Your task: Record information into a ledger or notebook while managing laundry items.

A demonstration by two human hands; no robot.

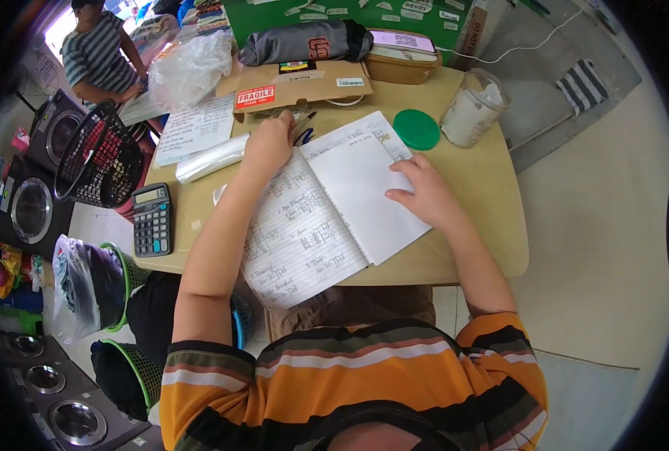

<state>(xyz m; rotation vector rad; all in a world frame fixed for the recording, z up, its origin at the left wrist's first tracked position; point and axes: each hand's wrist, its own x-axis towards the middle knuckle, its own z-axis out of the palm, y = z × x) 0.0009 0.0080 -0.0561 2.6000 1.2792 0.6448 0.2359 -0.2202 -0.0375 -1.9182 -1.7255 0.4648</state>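
Head view, notebook (297, 240): It lay open on the yellow table (492, 233), close to the person's edge, with writing on its left page and a white page (357, 184) on the right.
Left hand (273, 143): It was just above the notebook, beside a dark pen (306, 121) and a clear plastic roll (213, 158). Its fingers were bent, but I could not tell if they held anything.
Right hand (422, 188): It lay on the white page, thumb and fingers spread apart, gripping nothing.
Doing it well: A soft, flat right hand probably kept the paper smooth; pinching only the pen seemed best.
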